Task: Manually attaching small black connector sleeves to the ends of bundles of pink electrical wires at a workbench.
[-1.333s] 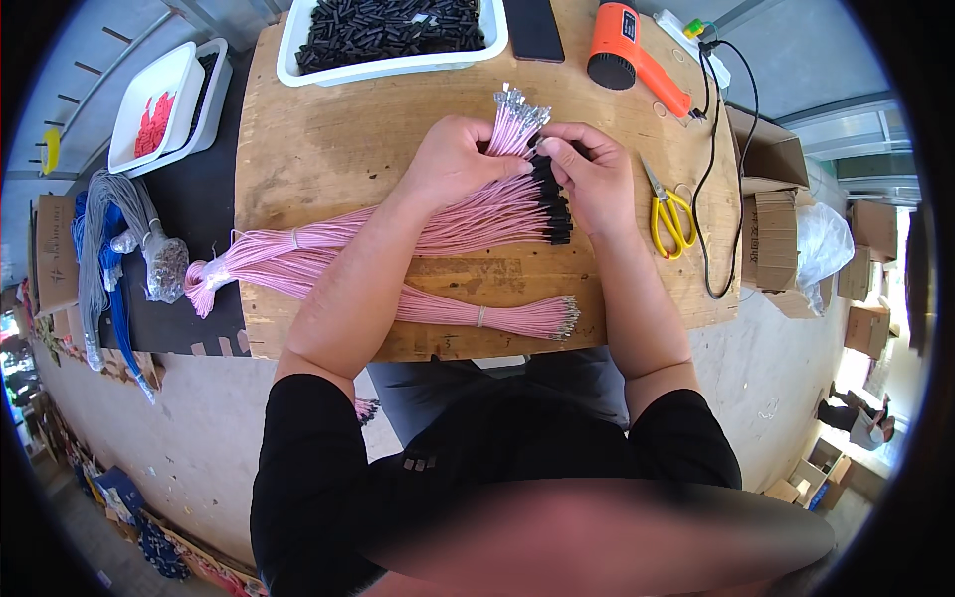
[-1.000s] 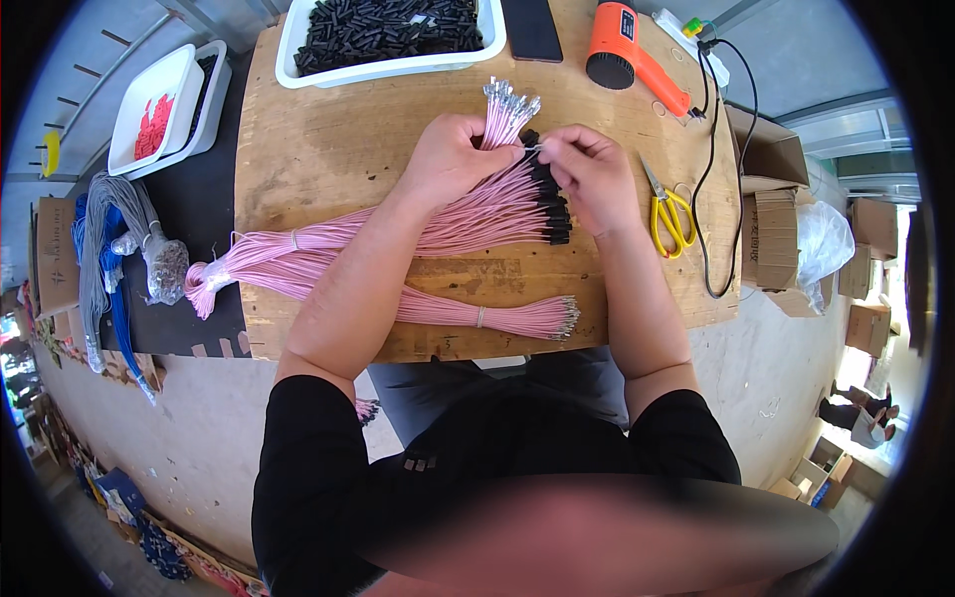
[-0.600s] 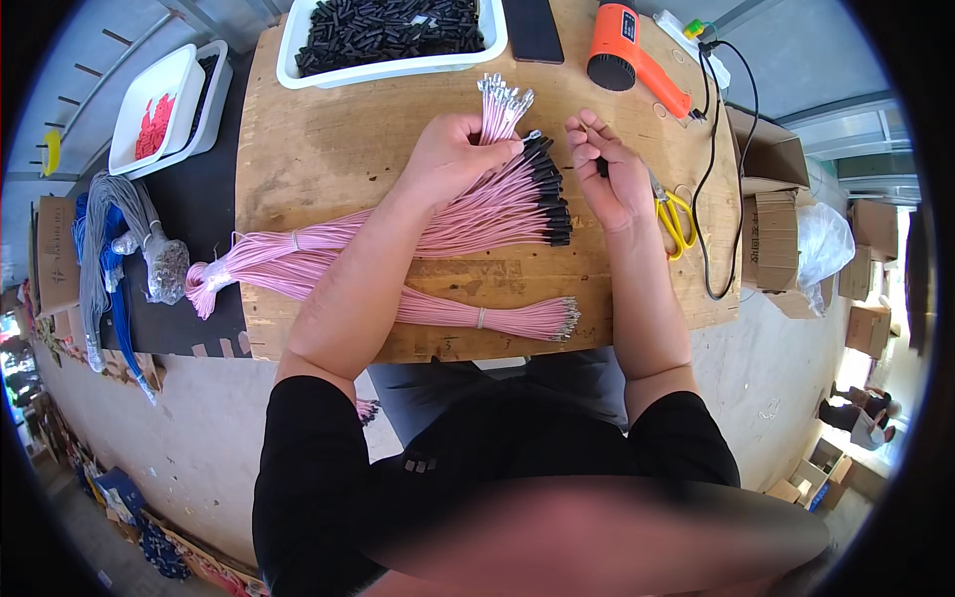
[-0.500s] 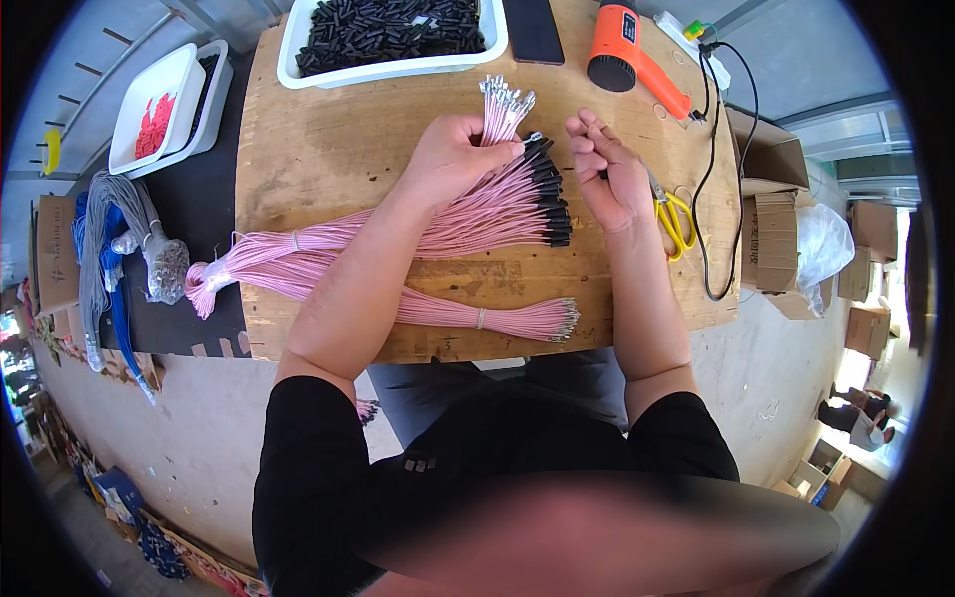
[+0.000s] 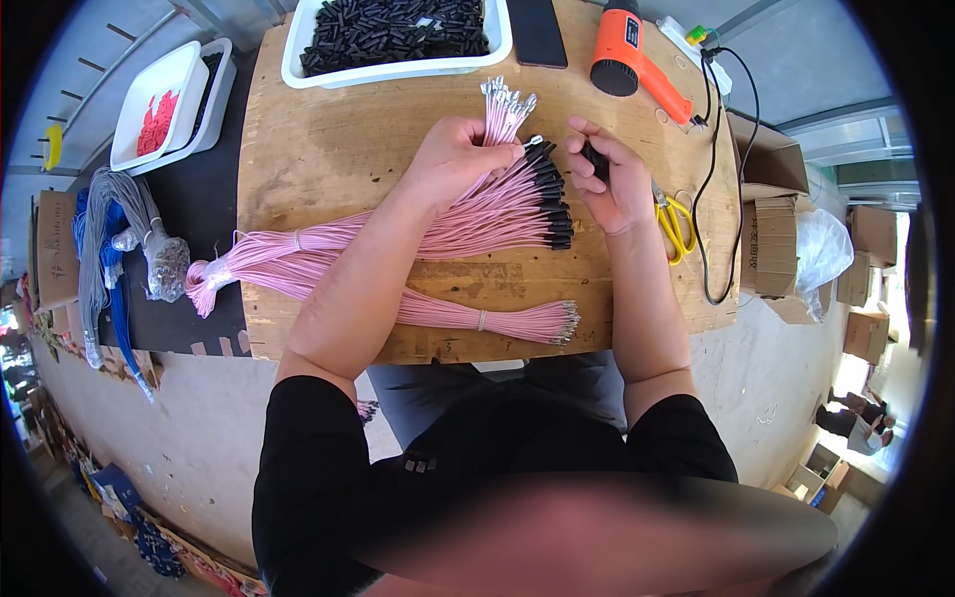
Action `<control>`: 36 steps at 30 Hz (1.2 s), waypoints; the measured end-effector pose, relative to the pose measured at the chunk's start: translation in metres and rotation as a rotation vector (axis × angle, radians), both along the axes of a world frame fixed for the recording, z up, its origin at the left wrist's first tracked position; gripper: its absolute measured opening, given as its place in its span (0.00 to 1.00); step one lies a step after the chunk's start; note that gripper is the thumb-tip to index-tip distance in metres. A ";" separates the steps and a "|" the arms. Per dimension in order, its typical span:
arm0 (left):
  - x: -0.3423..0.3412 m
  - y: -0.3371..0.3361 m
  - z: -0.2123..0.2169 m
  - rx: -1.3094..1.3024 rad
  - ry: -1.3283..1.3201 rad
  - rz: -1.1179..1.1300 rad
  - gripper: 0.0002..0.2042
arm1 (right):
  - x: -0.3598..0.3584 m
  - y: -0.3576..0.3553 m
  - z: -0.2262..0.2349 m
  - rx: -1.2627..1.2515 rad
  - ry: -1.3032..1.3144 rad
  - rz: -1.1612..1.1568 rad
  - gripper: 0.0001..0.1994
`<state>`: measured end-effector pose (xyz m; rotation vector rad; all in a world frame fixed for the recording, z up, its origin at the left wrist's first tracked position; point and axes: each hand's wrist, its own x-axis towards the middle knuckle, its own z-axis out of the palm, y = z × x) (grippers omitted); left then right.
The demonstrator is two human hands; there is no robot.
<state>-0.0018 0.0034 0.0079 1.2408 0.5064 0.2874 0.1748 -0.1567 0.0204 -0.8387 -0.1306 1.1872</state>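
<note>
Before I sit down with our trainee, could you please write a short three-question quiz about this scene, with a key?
1. Multiple choice: what is the left hand holding?
(a) a blue bundle
(b) pink wires
(c) an orange blower

2. True or false: red pieces lie in a white tray to the person's left.

3. Fill in the blank: the small piece in the curled fingers of the right hand is ____ in colour.

Key: 1. b, pink wires; 2. true; 3. black.
</note>
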 end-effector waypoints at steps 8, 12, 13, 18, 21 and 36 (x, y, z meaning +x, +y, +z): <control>0.000 0.000 0.000 -0.031 -0.024 -0.002 0.07 | -0.009 0.000 0.000 -0.006 -0.148 -0.001 0.09; 0.000 0.001 0.000 -0.051 -0.031 -0.002 0.07 | -0.012 -0.002 -0.002 -0.043 -0.203 0.051 0.11; 0.000 0.001 0.001 -0.063 -0.032 -0.006 0.07 | -0.011 -0.002 -0.003 -0.043 -0.203 0.051 0.11; -0.001 0.000 0.001 -0.086 -0.039 -0.009 0.07 | -0.012 0.001 -0.002 0.002 -0.084 0.031 0.11; -0.001 0.001 0.001 -0.092 -0.044 -0.011 0.07 | -0.015 0.003 0.004 -0.020 -0.117 0.042 0.10; -0.001 0.001 -0.002 -0.023 -0.040 -0.022 0.08 | -0.027 0.003 -0.002 -0.074 -0.461 -0.051 0.08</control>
